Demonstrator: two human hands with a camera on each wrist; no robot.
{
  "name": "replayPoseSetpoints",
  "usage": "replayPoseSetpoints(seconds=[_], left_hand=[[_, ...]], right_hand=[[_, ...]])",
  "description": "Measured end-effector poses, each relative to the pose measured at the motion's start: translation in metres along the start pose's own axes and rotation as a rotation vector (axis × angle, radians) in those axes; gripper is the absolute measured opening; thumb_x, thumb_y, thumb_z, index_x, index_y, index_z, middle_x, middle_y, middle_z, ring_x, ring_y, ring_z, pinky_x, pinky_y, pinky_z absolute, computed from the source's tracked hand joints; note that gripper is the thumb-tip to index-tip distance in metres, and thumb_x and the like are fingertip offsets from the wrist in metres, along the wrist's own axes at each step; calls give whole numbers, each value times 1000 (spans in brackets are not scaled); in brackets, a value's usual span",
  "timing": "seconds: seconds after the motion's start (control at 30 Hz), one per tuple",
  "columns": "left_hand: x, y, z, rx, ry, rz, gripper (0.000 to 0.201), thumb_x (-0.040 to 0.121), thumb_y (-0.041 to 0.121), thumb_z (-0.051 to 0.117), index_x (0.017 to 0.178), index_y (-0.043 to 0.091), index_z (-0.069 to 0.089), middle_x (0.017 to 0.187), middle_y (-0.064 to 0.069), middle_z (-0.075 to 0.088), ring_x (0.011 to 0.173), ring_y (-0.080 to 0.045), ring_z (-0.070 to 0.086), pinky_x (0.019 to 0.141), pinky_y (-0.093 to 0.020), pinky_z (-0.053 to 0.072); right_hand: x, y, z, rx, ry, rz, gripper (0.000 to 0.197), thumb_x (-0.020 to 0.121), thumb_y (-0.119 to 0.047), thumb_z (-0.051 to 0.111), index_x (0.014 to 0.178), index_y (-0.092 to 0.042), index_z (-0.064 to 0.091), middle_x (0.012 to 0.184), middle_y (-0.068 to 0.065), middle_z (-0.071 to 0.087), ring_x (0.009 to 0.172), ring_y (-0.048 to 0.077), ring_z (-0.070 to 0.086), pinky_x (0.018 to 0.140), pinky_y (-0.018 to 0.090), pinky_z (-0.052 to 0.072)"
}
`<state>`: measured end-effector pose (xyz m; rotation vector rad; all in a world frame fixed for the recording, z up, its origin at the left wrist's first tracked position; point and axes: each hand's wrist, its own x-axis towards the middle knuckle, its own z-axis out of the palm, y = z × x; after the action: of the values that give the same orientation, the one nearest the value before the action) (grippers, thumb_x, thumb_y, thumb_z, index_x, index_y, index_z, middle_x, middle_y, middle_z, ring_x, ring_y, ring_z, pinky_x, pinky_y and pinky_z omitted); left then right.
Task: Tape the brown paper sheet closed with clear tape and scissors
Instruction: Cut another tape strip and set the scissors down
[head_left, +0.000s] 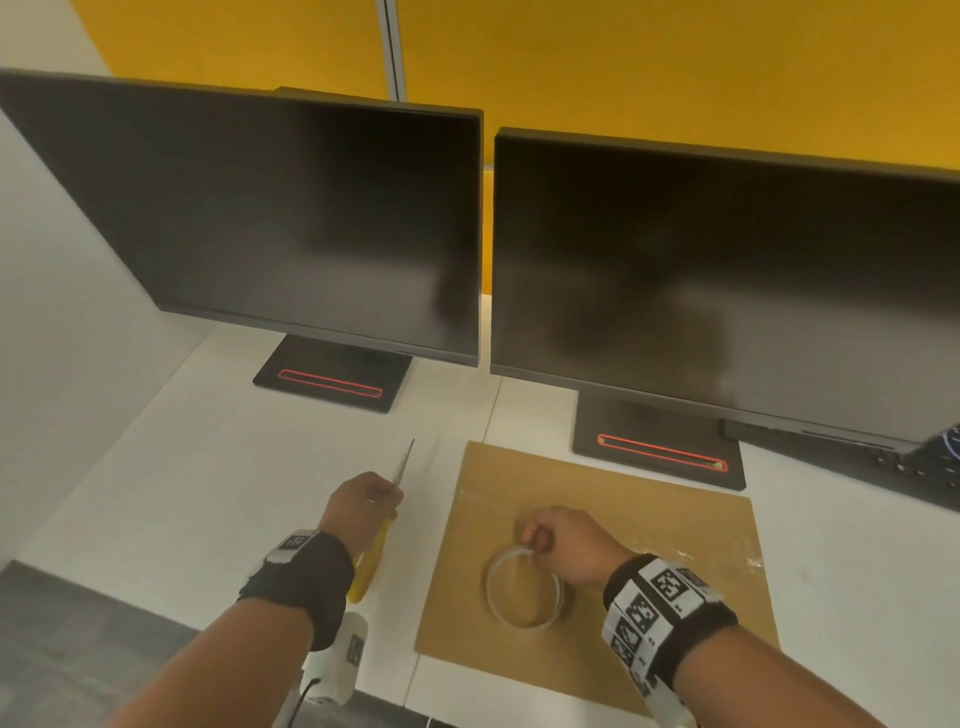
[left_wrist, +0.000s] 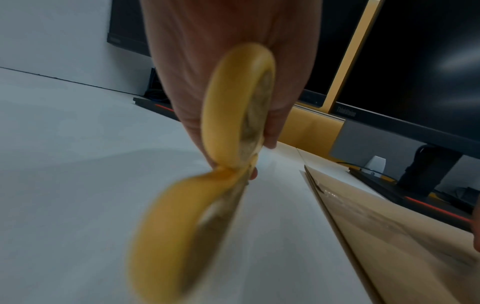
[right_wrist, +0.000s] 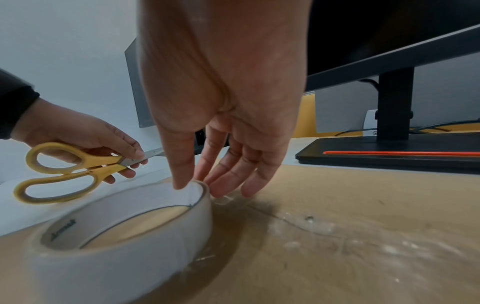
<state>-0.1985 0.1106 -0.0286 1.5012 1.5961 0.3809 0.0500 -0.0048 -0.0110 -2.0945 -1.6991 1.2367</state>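
The brown paper sheet lies flat on the white desk, with shiny clear tape along its right part. A roll of clear tape lies flat on the sheet. My right hand pinches the roll's far rim, thumb inside and fingers outside. Left of the sheet, my left hand holds yellow-handled scissors above the desk. It grips them near the pivot, not through the loops. The blades are closed and point away from me. The left wrist view shows the blurred handles close up.
Two dark monitors stand at the back on black bases. The right base touches the sheet's far edge. A keyboard lies at far right. A white device with a cable sits at the desk's front edge.
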Motion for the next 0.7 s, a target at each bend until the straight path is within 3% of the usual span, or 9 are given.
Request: replayPoseSetpoints(seconds=[0.1, 0.2, 0.33, 0.53, 0.6, 0.7], left_hand=[[5, 3, -2, 90, -16, -8, 12, 89, 22, 64, 81, 12, 64, 71, -1, 62, 75, -22, 57, 65, -26, 42], [9, 3, -3, 127, -24, -14, 13, 87, 22, 65, 78, 13, 67, 76, -5, 64, 78, -24, 58, 74, -28, 44], [10, 1, -2, 166, -8, -29, 21, 87, 24, 62, 78, 7, 70, 84, -12, 70, 84, -30, 64, 80, -37, 50], [9, 3, 0, 316, 9, -35, 21, 88, 28, 61, 78, 11, 69, 84, -7, 71, 82, -24, 65, 80, -37, 54], [10, 4, 2, 384, 8, -36, 18, 88, 31, 60, 82, 15, 66, 90, -5, 69, 84, -23, 63, 81, -37, 54], [5, 10, 12, 586, 57, 58, 22, 91, 36, 53, 103, 18, 59, 109, -4, 57, 99, -24, 57, 84, -37, 51]], right_hand=[[3, -1, 1, -5, -1, 23, 17, 83, -10, 62, 97, -21, 64, 85, -7, 55, 81, 10, 52, 67, 13, 40], [5, -2, 2, -27, 0, 40, 19, 84, -9, 61, 94, -25, 62, 76, -15, 51, 75, 6, 50, 60, 7, 35], [7, -2, 4, -50, 15, 52, 19, 84, -8, 60, 92, -26, 62, 75, -17, 49, 70, 1, 47, 58, 6, 34], [6, -1, 7, -47, 51, 41, 19, 85, -8, 59, 98, -17, 68, 73, -18, 49, 66, -4, 44, 57, 5, 33], [5, 1, 8, -37, 61, 39, 19, 86, -7, 58, 99, -16, 69, 73, -18, 48, 66, -4, 44, 57, 4, 32], [1, 3, 7, 6, 82, 36, 21, 84, -4, 56, 88, -21, 67, 73, -16, 48, 69, 3, 48, 57, 4, 32]])
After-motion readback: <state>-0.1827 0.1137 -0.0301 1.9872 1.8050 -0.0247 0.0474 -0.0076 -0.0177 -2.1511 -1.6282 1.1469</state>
